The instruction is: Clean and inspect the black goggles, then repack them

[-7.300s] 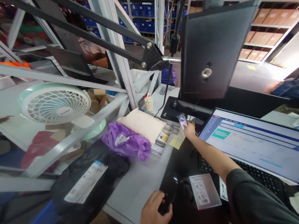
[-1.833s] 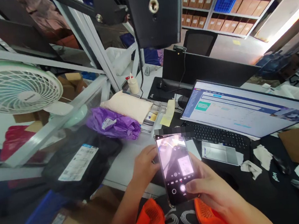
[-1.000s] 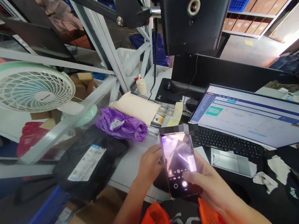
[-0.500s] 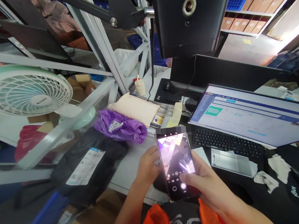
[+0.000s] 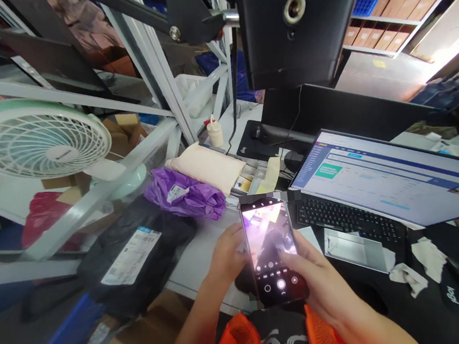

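A smartphone is held upright in front of my chest, its screen lit with a camera view and a white shutter button. My right hand grips its right edge, the thumb lying over the screen above the buttons. My left hand is closed at the phone's left edge; its fingertips are partly hidden behind the phone. Beyond the hands, a purple plastic parcel and a pale padded parcel lie on the desk. A black parcel with a white label is to the left.
A tilted monitor stands right over a keyboard, near a clear box and crumpled tissues. A black device on an arm hangs overhead. A fan and metal frame bars are left; cardboard boxes stand below.
My right thumb has moved up the screen, away from the shutter button. The phone stays in place, and the picture on its screen has shifted slightly.
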A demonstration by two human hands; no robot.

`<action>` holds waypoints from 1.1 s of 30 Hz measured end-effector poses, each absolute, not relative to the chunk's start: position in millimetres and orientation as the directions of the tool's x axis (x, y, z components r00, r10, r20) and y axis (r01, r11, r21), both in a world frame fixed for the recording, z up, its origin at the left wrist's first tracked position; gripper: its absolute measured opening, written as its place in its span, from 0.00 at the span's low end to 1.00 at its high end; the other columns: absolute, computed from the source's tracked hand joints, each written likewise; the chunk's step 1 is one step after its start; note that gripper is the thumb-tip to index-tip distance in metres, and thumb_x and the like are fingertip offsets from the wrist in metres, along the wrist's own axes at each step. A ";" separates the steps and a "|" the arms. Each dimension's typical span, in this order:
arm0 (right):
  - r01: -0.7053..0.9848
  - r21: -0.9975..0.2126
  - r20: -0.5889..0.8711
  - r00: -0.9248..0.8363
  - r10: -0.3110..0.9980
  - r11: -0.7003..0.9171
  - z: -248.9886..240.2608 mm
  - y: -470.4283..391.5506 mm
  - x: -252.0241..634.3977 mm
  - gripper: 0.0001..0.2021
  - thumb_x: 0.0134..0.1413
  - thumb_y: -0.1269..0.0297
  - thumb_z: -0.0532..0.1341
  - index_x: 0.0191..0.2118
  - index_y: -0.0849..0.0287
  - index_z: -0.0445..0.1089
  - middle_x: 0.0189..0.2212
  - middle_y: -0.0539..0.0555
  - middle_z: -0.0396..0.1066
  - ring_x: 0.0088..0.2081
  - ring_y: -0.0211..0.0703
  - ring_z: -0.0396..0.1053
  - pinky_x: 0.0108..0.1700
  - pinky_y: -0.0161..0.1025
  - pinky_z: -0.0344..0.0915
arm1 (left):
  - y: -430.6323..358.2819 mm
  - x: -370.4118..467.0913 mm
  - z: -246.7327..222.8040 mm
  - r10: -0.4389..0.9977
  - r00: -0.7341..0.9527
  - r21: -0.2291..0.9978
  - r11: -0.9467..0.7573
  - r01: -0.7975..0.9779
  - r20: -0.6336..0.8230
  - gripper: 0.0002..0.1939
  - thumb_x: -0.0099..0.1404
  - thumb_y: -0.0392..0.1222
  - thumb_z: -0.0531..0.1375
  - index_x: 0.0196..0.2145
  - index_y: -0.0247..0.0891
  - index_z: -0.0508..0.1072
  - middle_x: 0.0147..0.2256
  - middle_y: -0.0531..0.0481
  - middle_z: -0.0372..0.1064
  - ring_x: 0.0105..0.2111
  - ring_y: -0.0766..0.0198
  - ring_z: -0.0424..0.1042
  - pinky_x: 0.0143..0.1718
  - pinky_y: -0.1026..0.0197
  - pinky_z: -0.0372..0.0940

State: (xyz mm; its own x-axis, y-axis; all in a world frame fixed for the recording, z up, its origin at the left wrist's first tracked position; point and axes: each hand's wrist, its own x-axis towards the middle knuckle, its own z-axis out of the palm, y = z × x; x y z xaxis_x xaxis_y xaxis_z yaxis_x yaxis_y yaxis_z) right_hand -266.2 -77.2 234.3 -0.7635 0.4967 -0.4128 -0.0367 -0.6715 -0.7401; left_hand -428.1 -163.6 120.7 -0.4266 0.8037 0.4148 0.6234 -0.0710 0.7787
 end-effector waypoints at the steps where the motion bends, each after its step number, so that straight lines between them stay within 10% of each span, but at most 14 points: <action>1: -0.043 -0.726 -0.426 -0.755 0.499 -0.686 234.3 -77.4 -266.8 0.21 0.50 0.60 0.71 0.52 0.48 0.74 0.41 0.50 0.77 0.43 0.47 0.72 0.44 0.40 0.64 | -163.4 -428.6 120.3 0.804 -0.428 0.781 -0.072 0.620 0.414 0.12 0.64 0.42 0.62 0.46 0.46 0.79 0.47 0.46 0.77 0.45 0.52 0.76 0.45 0.53 0.73; 33: -0.039 -0.662 -0.366 -0.855 0.368 -0.749 234.8 -73.9 -269.6 0.35 0.33 0.79 0.69 0.52 0.54 0.69 0.39 0.50 0.74 0.36 0.40 0.69 0.37 0.35 0.62 | -160.3 -448.8 133.5 0.847 -0.480 0.858 0.057 0.510 0.229 0.15 0.53 0.34 0.67 0.40 0.37 0.76 0.43 0.43 0.76 0.44 0.53 0.74 0.48 0.54 0.69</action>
